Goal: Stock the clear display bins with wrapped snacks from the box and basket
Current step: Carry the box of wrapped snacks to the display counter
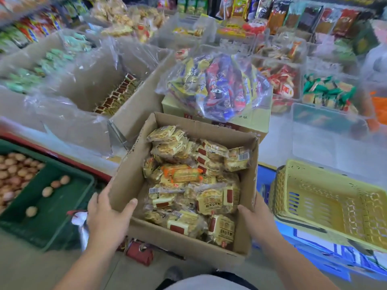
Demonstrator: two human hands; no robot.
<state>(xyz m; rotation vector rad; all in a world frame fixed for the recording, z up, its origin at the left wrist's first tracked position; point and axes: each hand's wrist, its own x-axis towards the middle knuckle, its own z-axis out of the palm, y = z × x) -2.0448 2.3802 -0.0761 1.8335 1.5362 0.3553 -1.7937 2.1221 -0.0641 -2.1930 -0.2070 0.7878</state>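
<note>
I see the cardboard box [134, 176] at centre frame, filled with wrapped snacks [188, 185]. My left hand [109, 214] grips its near left corner and my right hand [253, 214] grips its near right wall. A yellow basket [326, 201] sits lower right. Clear display bins [330, 120] cover the counter upper right, with stocked shelves [293, 15] behind.

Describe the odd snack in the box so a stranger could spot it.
Find the open cardboard box gripped by the left hand and right hand. In the middle of its heap of pale yellow packets lies one odd packet. Bright orange ends set it apart from neighbours with dark red labels.
</note>
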